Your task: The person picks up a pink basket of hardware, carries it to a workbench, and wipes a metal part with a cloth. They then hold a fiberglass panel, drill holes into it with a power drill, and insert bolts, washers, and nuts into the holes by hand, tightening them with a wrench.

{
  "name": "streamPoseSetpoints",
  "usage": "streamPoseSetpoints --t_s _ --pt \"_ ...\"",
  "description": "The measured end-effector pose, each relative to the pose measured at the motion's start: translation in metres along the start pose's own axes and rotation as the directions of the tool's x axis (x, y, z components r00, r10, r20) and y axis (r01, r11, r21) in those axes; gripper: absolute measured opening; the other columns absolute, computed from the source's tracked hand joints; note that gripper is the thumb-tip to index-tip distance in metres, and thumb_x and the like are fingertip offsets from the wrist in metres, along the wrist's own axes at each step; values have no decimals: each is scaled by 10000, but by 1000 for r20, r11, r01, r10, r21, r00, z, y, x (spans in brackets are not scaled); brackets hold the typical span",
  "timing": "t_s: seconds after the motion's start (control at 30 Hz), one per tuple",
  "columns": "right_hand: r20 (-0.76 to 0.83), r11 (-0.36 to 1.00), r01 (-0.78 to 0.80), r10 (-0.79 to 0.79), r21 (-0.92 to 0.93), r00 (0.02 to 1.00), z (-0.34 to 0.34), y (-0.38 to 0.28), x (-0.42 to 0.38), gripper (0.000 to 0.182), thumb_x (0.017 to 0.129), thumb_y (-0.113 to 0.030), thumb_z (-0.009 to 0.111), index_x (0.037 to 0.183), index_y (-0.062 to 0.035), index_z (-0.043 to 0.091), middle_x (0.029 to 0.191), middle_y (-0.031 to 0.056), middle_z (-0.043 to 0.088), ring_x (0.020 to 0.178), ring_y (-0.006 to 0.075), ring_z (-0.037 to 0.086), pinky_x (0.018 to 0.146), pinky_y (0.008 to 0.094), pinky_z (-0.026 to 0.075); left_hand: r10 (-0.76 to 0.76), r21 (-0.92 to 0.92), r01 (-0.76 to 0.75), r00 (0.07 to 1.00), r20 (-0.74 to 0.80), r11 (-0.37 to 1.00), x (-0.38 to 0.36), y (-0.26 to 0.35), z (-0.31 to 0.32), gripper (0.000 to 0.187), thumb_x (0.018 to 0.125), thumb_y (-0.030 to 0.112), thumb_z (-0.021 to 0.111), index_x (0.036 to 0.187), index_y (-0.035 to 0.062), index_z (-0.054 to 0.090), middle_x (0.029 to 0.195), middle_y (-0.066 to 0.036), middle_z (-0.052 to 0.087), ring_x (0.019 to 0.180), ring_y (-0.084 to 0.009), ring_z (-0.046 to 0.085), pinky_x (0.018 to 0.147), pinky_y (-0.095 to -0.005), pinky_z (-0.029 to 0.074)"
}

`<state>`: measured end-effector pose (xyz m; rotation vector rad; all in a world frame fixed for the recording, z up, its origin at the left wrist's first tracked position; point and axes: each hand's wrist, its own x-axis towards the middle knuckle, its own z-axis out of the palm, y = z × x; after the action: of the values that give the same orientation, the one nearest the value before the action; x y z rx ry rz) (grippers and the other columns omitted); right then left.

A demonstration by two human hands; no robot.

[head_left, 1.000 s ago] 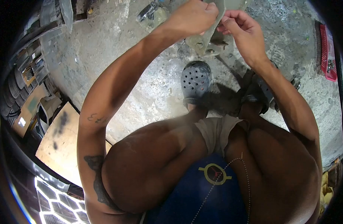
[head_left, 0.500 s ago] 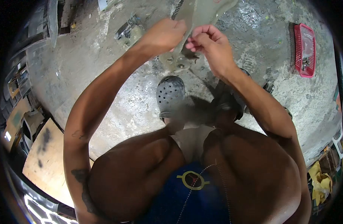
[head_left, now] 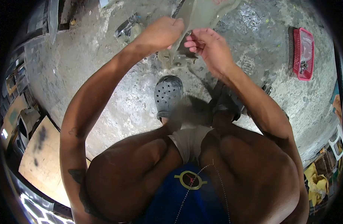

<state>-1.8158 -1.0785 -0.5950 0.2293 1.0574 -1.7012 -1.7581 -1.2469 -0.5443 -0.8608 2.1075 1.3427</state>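
Note:
A pale, grey-green moulded part (head_left: 203, 15) lies on the floor at the top middle, its narrow lower end (head_left: 167, 59) carrying bolt-like fittings. At its left edge, my left hand (head_left: 165, 31) is closed, back of the hand upward, the fingertips hidden. Just to the right, my right hand (head_left: 212, 46) has its thumb and forefinger pinched together over the part's edge, the other fingers curled. I cannot tell what is in that pinch. A dark braided strip (head_left: 177, 8) runs above my left hand. Below the part, a small rusty-looking piece (head_left: 194, 59) shows under my right hand.
A pink basket (head_left: 304, 54) holding a clear bag and small metal pieces stands on the concrete at the right. A crumpled dark and clear plastic scrap (head_left: 128, 28) lies left of my hands. My clog (head_left: 168, 95) is close below. A wooden board (head_left: 44, 160) is at the lower left.
My right hand has shifted slightly down, its fingers still pinched. My left hand stays at the part's edge. The whole view has tilted a little.

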Motion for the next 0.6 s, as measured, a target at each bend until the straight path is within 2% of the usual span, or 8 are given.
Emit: streamPoseSetpoints --t_s 0.13,0.23,0.33,0.4,0.53,0.6 --pt "48 999 -11 13 -35 999 -2 2 5 142 924 -99 612 1013 6 575 948 106 652 831 172 662 749 266 523 -24 20 23 999 34 1000 2 -3 -1 501 999 388 377 703 23 551 558 -31 498 507 -126 482 511 -312 403" --pt "41 998 60 -60 8 997 2 1 3 149 939 -117 601 1026 -1 568 928 98 646 853 168 652 760 263 514 34 29 -34 999 14 999 4 -9 -2 496 999 389 383 703 28 550 556 -24 490 507 -124 476 511 -308 399" --pt "41 996 -20 16 89 999 2 -3 1 157 945 -115 592 1043 3 560 927 92 635 861 162 642 752 255 506 59 1 -59 998 21 998 4 -10 -2 485 1000 387 388 711 33 552 557 -16 483 508 -118 471 508 -301 392" --pt "60 994 -109 108 17 992 -3 -2 6 171 941 -105 588 1060 11 550 937 88 626 867 159 632 750 254 502 38 2 -38 999 1 999 6 -12 1 478 1002 384 391 723 32 555 559 -12 484 511 -111 469 508 -299 390" --pt "54 996 -85 86 -30 995 -3 -2 5 167 948 -115 573 1051 15 558 952 91 626 874 161 632 752 248 499 25 9 -25 1000 -4 1000 7 -11 2 472 1005 385 395 741 29 558 563 -11 487 512 -109 473 507 -298 392" --pt "24 1000 -23 23 -15 999 1 -3 1 157 959 -117 550 1044 14 569 951 93 628 867 156 634 756 246 505 8 29 -8 1000 13 1000 5 -8 1 462 1008 381 398 755 30 561 567 -6 489 513 -106 476 506 -294 399"
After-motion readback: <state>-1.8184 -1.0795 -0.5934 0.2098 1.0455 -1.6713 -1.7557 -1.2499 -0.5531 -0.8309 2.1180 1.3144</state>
